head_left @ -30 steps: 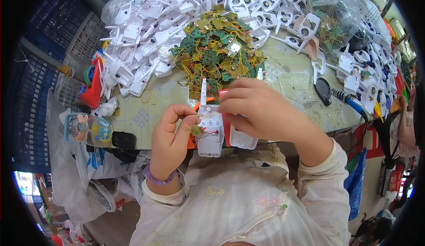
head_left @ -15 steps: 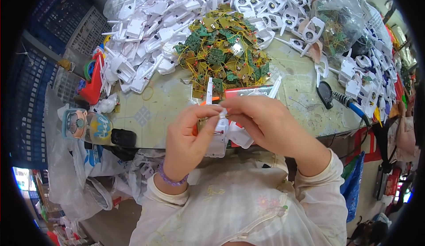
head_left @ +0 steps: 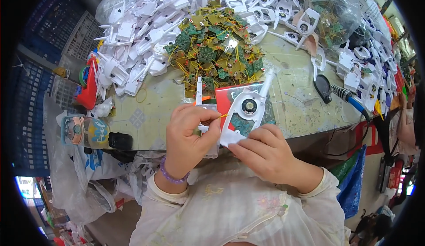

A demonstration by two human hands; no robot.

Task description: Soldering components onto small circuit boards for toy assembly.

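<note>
My right hand (head_left: pixel 268 153) grips the lower end of a white plastic shell (head_left: pixel 229 136), its handle pointing away to the upper right. A round black speaker (head_left: pixel 249 106) sits in the shell's ring. Thumb and forefinger of my left hand (head_left: pixel 188 131) pinch thin yellow wires (head_left: pixel 224 115) at the shell's left edge. Under the left hand lies another white shell half (head_left: pixel 212 151), mostly covered, its handle (head_left: pixel 199 89) sticking out beyond the fingers. A red sheet (head_left: pixel 224 97) lies behind the held shell.
A heap of green circuit boards (head_left: pixel 206 54) with yellow wires lies ahead, with white shells (head_left: pixel 146 31) piled behind and left. A soldering iron (head_left: pixel 355 105) rests at right. A red tape dispenser (head_left: pixel 87 89), bottle (head_left: pixel 95 131) and black object (head_left: pixel 120 141) stand left.
My hands have moved apart: the right one went down to the shell's lower end. The shell has swung up into view with its speaker showing. The left hand stays pinched in nearly the same place.
</note>
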